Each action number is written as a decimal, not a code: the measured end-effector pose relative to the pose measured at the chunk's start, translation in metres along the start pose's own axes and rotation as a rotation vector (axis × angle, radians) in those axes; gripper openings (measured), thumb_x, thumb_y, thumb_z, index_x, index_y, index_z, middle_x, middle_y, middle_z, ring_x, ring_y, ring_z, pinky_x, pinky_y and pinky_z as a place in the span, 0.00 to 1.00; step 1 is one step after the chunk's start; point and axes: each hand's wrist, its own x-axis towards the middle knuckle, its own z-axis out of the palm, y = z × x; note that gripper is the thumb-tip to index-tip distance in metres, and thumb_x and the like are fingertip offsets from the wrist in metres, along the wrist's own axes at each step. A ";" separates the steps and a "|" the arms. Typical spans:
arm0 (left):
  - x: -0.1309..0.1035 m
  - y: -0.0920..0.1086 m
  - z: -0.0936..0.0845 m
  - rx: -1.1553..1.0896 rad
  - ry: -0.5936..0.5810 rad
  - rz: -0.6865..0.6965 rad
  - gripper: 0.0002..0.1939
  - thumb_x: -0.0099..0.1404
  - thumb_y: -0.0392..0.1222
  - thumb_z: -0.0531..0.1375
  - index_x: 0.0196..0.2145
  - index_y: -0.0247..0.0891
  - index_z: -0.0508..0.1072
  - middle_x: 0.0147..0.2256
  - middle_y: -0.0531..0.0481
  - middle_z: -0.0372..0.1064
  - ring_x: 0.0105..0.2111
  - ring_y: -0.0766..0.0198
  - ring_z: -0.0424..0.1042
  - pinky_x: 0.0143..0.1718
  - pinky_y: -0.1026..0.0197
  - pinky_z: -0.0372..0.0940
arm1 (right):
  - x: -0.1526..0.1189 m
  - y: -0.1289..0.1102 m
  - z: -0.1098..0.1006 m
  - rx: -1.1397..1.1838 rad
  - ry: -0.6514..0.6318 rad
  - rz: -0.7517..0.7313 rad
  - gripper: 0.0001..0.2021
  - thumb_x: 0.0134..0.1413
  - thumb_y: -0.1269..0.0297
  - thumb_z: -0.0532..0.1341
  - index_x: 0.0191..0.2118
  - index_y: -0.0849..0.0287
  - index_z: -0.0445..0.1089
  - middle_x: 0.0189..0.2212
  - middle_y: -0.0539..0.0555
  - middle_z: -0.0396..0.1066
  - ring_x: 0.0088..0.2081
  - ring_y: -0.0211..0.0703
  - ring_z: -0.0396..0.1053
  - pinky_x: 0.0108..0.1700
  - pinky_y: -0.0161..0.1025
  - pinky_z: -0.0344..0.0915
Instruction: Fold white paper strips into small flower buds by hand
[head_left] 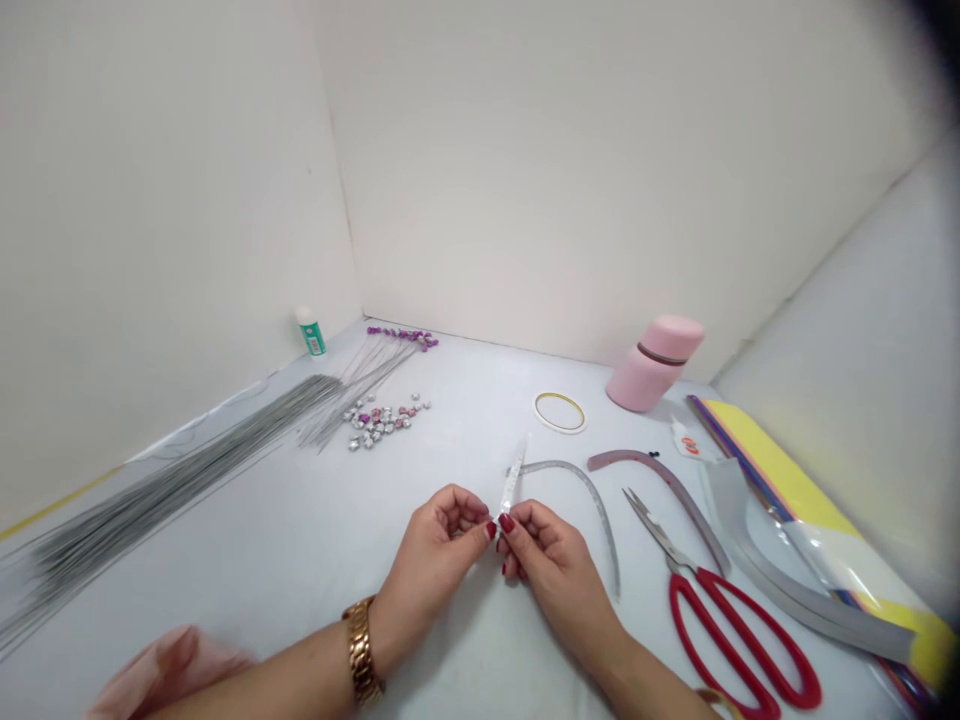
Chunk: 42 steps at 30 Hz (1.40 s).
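Observation:
A narrow silvery-white paper strip (512, 485) points up and away from between my two hands. My right hand (553, 560) pinches its near end between thumb and fingers. From the other side my left hand (439, 550), with a gold bracelet at the wrist, is closed with its thumb and fingertips at that same end. The fingertips cover the part being held, so its shape there is hidden. Beyond and to the right, a thin grey strip (592, 485) curves over the table. Small folded paper stars (381, 428), mostly silver, lie loose ahead of my left hand.
On the left lie a bundle of grey wires (195, 475), purple-tipped wire stems (405, 340) and a glue stick (310, 335). A tape ring (561, 428) and pink bottle (652, 365) stand farther back. Red-handled scissors (686, 575), wider strips (667, 480) and coloured sheets (787, 480) occupy the right.

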 end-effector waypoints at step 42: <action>0.002 -0.001 -0.007 -0.186 -0.222 -0.225 0.12 0.51 0.45 0.63 0.26 0.31 0.72 0.21 0.52 0.68 0.21 0.71 0.64 0.27 0.67 0.59 | -0.003 -0.001 -0.006 -0.417 0.125 -0.413 0.10 0.52 0.74 0.54 0.35 0.55 0.71 0.34 0.55 0.66 0.36 0.44 0.66 0.34 0.37 0.63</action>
